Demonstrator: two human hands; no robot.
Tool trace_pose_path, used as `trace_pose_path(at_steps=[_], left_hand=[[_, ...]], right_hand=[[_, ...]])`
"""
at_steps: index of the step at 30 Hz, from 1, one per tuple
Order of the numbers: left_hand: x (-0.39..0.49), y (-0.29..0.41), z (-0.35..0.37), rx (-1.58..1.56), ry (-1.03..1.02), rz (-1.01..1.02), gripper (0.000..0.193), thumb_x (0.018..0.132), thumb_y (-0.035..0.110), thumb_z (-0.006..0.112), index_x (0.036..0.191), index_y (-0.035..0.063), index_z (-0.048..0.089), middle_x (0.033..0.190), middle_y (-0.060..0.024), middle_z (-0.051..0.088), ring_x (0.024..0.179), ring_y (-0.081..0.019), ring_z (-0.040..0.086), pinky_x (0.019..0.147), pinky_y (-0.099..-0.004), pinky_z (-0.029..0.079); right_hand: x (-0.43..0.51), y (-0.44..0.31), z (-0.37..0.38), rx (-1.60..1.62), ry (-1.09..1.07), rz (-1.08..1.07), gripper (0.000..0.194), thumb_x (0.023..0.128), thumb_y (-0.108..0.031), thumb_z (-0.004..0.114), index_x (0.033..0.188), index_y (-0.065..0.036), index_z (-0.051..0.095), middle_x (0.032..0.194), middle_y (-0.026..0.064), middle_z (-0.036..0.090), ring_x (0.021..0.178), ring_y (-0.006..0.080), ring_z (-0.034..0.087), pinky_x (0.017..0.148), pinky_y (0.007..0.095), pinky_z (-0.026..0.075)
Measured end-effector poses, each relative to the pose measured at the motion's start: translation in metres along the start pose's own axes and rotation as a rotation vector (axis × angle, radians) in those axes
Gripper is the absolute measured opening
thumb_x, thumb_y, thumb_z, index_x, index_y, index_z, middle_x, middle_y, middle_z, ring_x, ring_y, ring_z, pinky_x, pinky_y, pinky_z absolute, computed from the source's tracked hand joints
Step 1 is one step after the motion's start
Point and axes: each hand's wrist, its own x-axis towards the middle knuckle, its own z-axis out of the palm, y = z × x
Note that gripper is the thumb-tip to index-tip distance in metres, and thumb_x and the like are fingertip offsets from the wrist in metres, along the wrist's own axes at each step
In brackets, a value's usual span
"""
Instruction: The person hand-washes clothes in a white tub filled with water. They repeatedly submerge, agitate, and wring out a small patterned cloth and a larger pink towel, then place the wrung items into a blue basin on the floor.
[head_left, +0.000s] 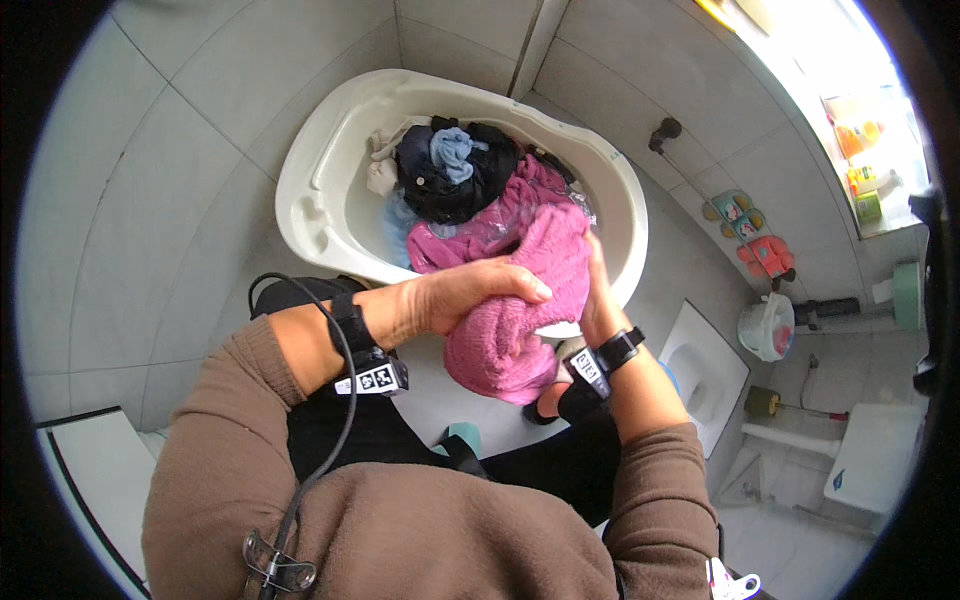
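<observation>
Both hands hold a wet pink fleecy cloth (551, 255) over the near rim of a white plastic baby bathtub (307, 142). My left hand (491, 289) grips it from the left, thumb on top. My right hand (596, 289) clasps its right side, with the fingers partly hidden. One bunched part of the cloth hangs outside the rim; more pink fabric (450, 247) lies in the water. Behind it in the tub are a black garment (427, 187), a crumpled light blue cloth (454, 154) on top of that, and a whitish cloth (382, 176) at the left.
Tiled walls stand close behind and left of the tub. To the right are a squat toilet (697, 375), a hanging clear plastic bucket (765, 328), a wall rail with slippers (766, 256) and a window ledge with bottles (859, 139). A cable runs along my left arm.
</observation>
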Motion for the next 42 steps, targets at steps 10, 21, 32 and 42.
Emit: trace_pose_path(at_steps=[10, 21, 32, 42], left_hand=[[-0.012, 0.015, -0.007, 0.224, -0.114, 0.065, 0.076, 0.079, 0.018, 0.074, 0.144, 0.0004, 0.039, 0.128, -0.0131, 0.056, 0.113, -0.0211, 0.057, 0.099, -0.0355, 0.048], [0.010, -0.007, -0.041, -0.105, 0.066, -0.128, 0.041, 0.083, 0.033, 0.071, 0.104, -0.0007, 0.062, 0.083, -0.0116, 0.067, 0.069, -0.0197, 0.068, 0.064, -0.0337, 0.059], [0.027, -0.043, -0.076, -0.557, 0.120, -0.192, 0.040, 0.082, 0.040, 0.065, 0.098, 0.0034, 0.057, 0.080, -0.0075, 0.061, 0.068, -0.0208, 0.060, 0.069, -0.0356, 0.054], [-0.003, -0.044, -0.076, -0.918, 0.218, -0.187, 0.044, 0.085, 0.039, 0.060, 0.112, 0.0068, 0.048, 0.081, -0.0014, 0.046, 0.066, -0.0117, 0.046, 0.065, -0.0263, 0.045]], right_hand=[[-0.037, -0.111, 0.083, -0.283, -0.285, -0.656, 0.039, 0.090, -0.014, 0.060, 0.125, 0.003, 0.055, 0.111, 0.0130, 0.067, 0.097, 0.0209, 0.067, 0.088, 0.0341, 0.055], [0.026, -0.090, 0.027, -0.197, 0.033, -0.272, 0.027, 0.088, -0.024, 0.063, 0.107, -0.006, 0.064, 0.100, 0.0080, 0.067, 0.088, 0.0210, 0.064, 0.084, 0.0357, 0.052], [0.036, -0.029, -0.040, -0.375, -0.174, 0.182, 0.063, 0.098, -0.060, 0.045, 0.123, -0.003, 0.055, 0.115, 0.0129, 0.065, 0.108, 0.0277, 0.062, 0.099, 0.0449, 0.047], [-0.025, 0.100, -0.077, -1.464, -0.155, -0.843, 0.109, 0.069, -0.014, 0.083, 0.153, -0.001, 0.015, 0.155, 0.0276, 0.025, 0.145, 0.0401, 0.026, 0.118, 0.0440, 0.025]])
